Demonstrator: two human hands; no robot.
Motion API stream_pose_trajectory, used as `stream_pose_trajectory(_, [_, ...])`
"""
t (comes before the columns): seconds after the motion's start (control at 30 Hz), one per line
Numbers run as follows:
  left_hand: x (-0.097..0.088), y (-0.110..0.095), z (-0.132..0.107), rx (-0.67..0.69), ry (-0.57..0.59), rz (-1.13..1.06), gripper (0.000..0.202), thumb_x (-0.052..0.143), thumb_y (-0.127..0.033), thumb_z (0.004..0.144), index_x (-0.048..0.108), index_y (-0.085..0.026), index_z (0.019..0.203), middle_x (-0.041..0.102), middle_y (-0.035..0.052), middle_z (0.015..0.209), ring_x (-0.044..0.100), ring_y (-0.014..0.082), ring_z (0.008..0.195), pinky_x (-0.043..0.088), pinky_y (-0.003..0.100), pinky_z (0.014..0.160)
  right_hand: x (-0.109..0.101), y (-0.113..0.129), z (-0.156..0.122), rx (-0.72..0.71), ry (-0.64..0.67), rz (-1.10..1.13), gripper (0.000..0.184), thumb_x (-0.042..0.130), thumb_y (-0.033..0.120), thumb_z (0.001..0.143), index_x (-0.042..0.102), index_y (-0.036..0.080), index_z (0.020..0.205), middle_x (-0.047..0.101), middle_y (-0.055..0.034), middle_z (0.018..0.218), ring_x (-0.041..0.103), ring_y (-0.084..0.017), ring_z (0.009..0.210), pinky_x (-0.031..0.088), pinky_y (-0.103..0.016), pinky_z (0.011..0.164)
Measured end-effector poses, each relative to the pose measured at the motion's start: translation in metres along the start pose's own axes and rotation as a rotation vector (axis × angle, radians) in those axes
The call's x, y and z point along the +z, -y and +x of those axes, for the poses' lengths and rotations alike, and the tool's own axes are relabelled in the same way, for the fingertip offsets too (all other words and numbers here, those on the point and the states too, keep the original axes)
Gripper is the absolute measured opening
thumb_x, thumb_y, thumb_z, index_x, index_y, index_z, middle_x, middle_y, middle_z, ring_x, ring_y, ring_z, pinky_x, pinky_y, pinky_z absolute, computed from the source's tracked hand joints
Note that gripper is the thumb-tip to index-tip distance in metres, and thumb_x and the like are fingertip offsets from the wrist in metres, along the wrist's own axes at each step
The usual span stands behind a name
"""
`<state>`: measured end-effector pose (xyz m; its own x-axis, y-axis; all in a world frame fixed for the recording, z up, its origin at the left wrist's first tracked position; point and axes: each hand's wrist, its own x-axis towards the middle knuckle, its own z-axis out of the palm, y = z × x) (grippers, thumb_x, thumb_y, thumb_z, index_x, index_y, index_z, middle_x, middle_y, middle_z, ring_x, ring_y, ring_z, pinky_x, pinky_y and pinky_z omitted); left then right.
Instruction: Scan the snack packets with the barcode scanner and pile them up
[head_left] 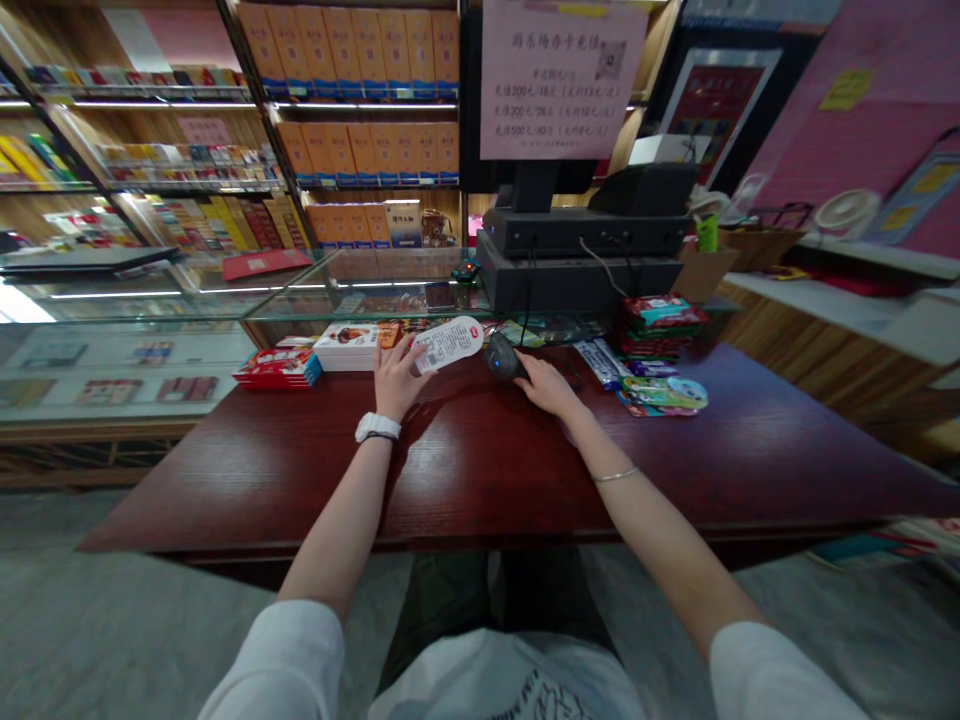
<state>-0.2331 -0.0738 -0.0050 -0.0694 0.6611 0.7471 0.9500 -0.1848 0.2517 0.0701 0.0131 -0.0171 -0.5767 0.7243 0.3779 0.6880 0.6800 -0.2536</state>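
Fingers (406, 346) of the left hand (394, 380) are clamped on the left end of a flat white package with rounded ends, printed text and a red logo (454, 342), tilted over the far part of a glossy red-brown wooden desk (465, 470). The right hand (547, 384) has its fingers closed around the handle of a black handheld scanner showing a small blue light (500, 358). The scanner's head is just beside the package's right end; whether they touch, I cannot tell.

Left of the left hand, a white box with a picture on its top (347, 338) is next to a stack of red and blue packs (277, 368). To the right of the right hand lie a blue and white wrapped packet (600, 362), a colourful flat blister pack (667, 392) and a pile of red and green packets (660, 322). Beyond the scanner stands a dark cash-register unit (581, 265), with a pink printed sheet (559, 85) on its monitor.
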Motion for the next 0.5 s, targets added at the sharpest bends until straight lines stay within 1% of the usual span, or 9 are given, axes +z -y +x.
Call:
stream_pose_trajectory(0.13, [0.001,0.001,0.0,-0.013,-0.001,0.0,0.042,0.073,-0.035,0.078,0.066,-0.028,0.119,0.057,0.0064,0.142,0.056,0.0291,0.126,0.017,0.054,0.123,-0.009,0.004,-0.001,0.003,-0.162,0.13,0.057,0.051,0.036,0.093,0.041,0.016,0.145,0.058,-0.0148,0.138,0.056,-0.029,0.125,0.044,-0.047,0.106])
stream_pose_trajectory(0.2, [0.001,0.001,-0.001,-0.013,0.0,-0.001,0.042,0.073,-0.035,0.078,0.066,-0.028,0.119,0.057,0.0069,0.141,0.056,0.0291,0.127,0.018,0.055,0.122,-0.014,0.009,-0.002,0.021,-0.208,0.166,0.056,0.051,0.042,0.093,0.044,0.016,0.143,0.06,-0.0151,0.134,0.058,-0.03,0.123,0.046,-0.047,0.104])
stream_pose_trajectory(0.23, [0.001,0.001,-0.001,-0.011,0.001,0.001,0.041,0.073,-0.035,0.078,0.066,-0.028,0.118,0.057,0.0072,0.141,0.056,0.0292,0.127,0.018,0.055,0.122,-0.016,0.013,-0.003,0.027,-0.222,0.18,0.057,0.05,0.044,0.093,0.044,0.016,0.143,0.061,-0.0152,0.133,0.059,-0.031,0.122,0.047,-0.047,0.102])
stream_pose_trajectory(0.3, [0.001,0.0,-0.001,-0.01,0.004,0.011,0.04,0.073,-0.035,0.079,0.066,-0.028,0.117,0.057,0.0072,0.14,0.056,0.0296,0.126,0.02,0.055,0.121,-0.022,0.019,-0.005,0.031,-0.235,0.206,0.062,0.05,0.046,0.094,0.037,0.018,0.148,0.061,-0.0143,0.135,0.06,-0.032,0.122,0.049,-0.047,0.099])
stream_pose_trajectory(0.4, [0.001,0.0,0.0,-0.018,0.003,0.025,0.039,0.073,-0.034,0.079,0.067,-0.028,0.116,0.058,0.0064,0.14,0.058,0.0299,0.123,0.021,0.055,0.121,-0.028,0.028,-0.007,0.019,-0.225,0.239,0.071,0.05,0.045,0.094,0.02,0.024,0.155,0.059,-0.0109,0.138,0.061,-0.032,0.12,0.052,-0.047,0.096])
stream_pose_trajectory(0.43, [0.001,0.0,0.0,-0.022,0.002,0.027,0.038,0.073,-0.034,0.079,0.067,-0.028,0.116,0.058,0.0062,0.14,0.058,0.0299,0.123,0.021,0.055,0.121,-0.029,0.031,-0.007,0.008,-0.214,0.244,0.072,0.05,0.044,0.094,0.017,0.026,0.156,0.058,-0.0097,0.139,0.061,-0.031,0.12,0.052,-0.046,0.095])
stream_pose_trajectory(0.5, [0.002,0.0,-0.001,-0.027,0.003,0.03,0.038,0.073,-0.034,0.079,0.068,-0.028,0.116,0.058,0.0061,0.14,0.058,0.0296,0.123,0.021,0.055,0.121,-0.031,0.037,-0.008,-0.031,-0.187,0.247,0.072,0.05,0.041,0.094,0.016,0.028,0.156,0.057,-0.0077,0.141,0.06,-0.03,0.122,0.052,-0.045,0.096])
